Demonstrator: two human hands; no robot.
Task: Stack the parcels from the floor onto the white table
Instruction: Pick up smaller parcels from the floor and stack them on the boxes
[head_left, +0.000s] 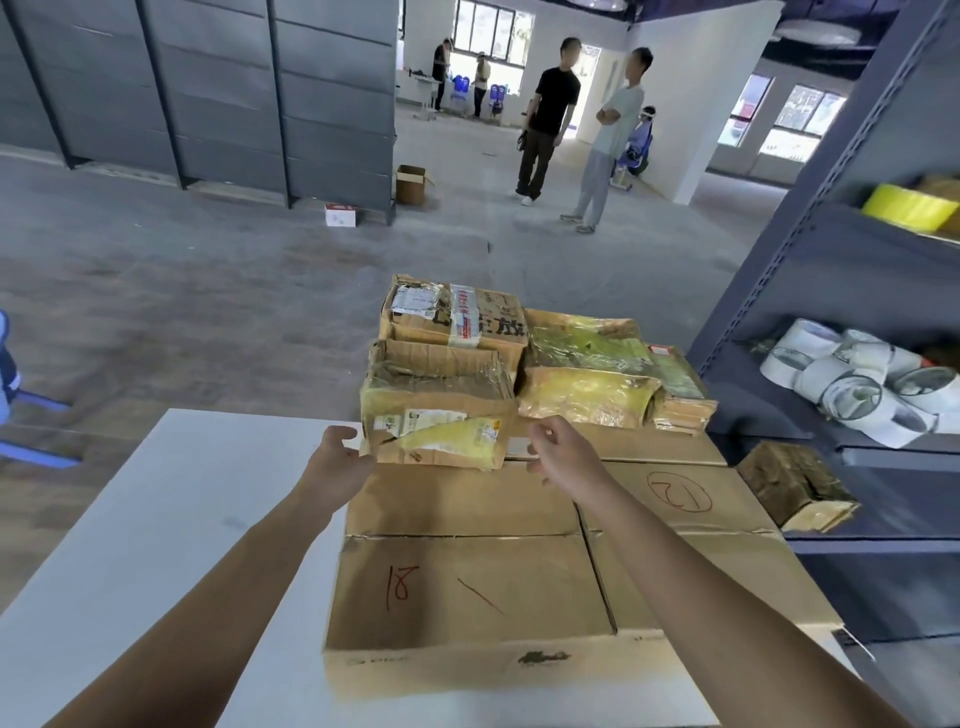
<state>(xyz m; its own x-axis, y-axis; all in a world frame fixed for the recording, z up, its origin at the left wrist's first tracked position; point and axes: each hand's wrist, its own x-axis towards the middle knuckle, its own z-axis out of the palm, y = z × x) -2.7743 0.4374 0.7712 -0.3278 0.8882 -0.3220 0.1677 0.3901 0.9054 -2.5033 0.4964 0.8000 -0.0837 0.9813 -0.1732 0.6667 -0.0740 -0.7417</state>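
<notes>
Both the left hand (337, 453) and right hand (562, 448), fingers loosely curled and empty, flank the battered yellow-taped brown cardboard parcel (436, 415); best nudged square.

Creased cardboard parcels (436, 410), glossy with tape, on a smooth matt white table (156, 519).

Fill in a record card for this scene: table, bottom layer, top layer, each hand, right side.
table: white table, parcels stacked on its right part
bottom layer: box marked 18, beside a box with a circled number
top layer: front parcel, taped parcel behind it, yellow-wrapped parcel to its right
left hand: at the front parcel's left edge; grip unclear
right hand: just right of that parcel, fingers loosely curled, holding nothing
right side: grey shelf rack holding white rolls
</notes>
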